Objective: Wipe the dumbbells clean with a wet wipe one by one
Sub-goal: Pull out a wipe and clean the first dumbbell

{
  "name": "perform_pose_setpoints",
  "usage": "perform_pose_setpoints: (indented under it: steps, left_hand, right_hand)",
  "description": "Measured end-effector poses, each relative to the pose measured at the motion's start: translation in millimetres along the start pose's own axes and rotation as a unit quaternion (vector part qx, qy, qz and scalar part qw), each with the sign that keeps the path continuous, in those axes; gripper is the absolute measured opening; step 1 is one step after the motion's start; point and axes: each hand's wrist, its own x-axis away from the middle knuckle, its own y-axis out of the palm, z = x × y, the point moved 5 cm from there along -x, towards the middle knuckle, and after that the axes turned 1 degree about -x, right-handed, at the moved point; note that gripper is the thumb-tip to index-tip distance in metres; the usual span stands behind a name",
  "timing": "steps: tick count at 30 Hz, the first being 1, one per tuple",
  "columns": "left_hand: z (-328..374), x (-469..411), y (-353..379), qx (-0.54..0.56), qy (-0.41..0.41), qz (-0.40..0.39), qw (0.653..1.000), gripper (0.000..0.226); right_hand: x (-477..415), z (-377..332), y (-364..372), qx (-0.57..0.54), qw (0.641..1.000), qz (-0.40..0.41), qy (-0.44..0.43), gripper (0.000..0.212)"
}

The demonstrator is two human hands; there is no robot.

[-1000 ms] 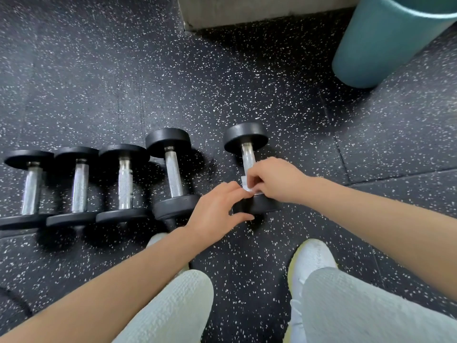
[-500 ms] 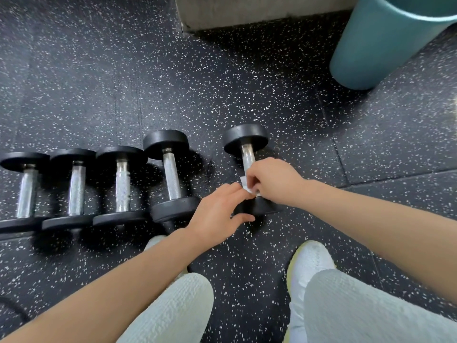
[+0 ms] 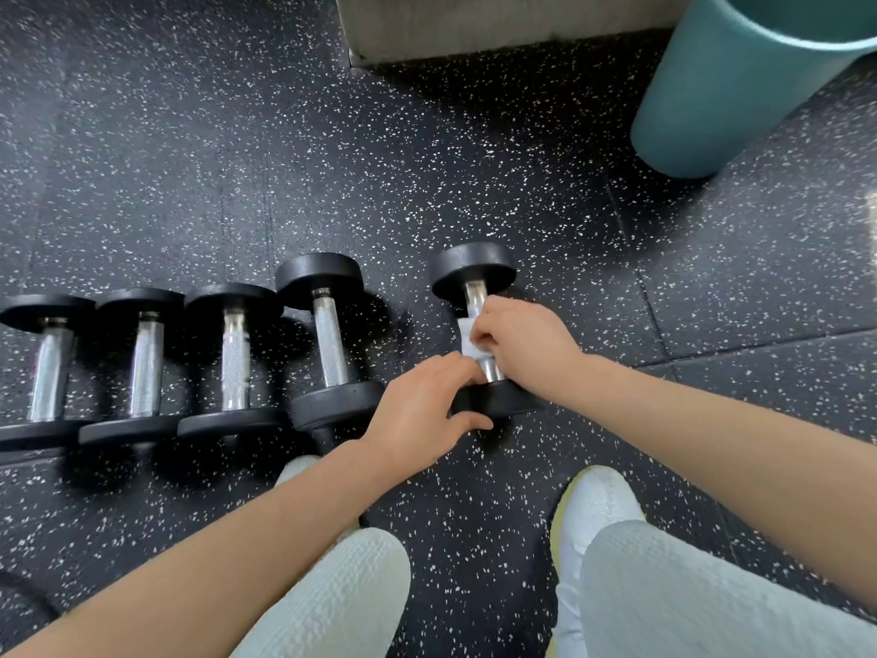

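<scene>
Five black dumbbells with chrome handles lie on the speckled black floor. The rightmost dumbbell (image 3: 473, 270) lies apart from the others. My right hand (image 3: 527, 346) grips a white wet wipe (image 3: 471, 337) wrapped around its chrome handle. My left hand (image 3: 417, 410) holds the near black head (image 3: 503, 402) of the same dumbbell, fingers on top and thumb below. To the left, several dumbbells (image 3: 327, 339) lie side by side in a row, untouched.
A teal cylindrical bin (image 3: 740, 83) stands at the back right. A grey concrete block (image 3: 474, 21) sits at the back centre. My knees in light leggings and a white shoe (image 3: 598, 505) fill the bottom. A black cable (image 3: 28, 596) curves at the lower left.
My right hand with the wipe has slid a little up the handle, away from the near head, baring chrome there. My left hand stays on the near head.
</scene>
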Motion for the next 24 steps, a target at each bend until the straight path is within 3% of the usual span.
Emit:
perform_pose_setpoints:
  steps: [5, 11, 16, 20, 24]
  left_hand:
    - [3, -1, 2, 0.003, 0.009, 0.004, 1.000, 0.041]
    - [0, -1, 3, 0.007, 0.017, 0.005, 1.000, 0.043]
    - [5, -4, 4, 0.005, 0.026, 0.004, 1.000, 0.042]
    - [5, -5, 4, 0.006, 0.031, -0.006, 1.000, 0.042]
    - [4, -2, 5, 0.023, 0.031, -0.004, 0.999, 0.044]
  right_hand:
    - [-29, 9, -6, 0.032, 0.997, 0.060, 0.028, 0.019]
    - [14, 11, 12, 0.055, 0.996, 0.043, -0.050, 0.028]
    - [-5, 14, 5, 0.121, 0.988, 0.044, -0.082, 0.015]
    - [-7, 11, -1, 0.080, 0.994, 0.054, -0.052, 0.029]
    - [23, 8, 4, 0.060, 0.992, 0.073, -0.079, 0.027]
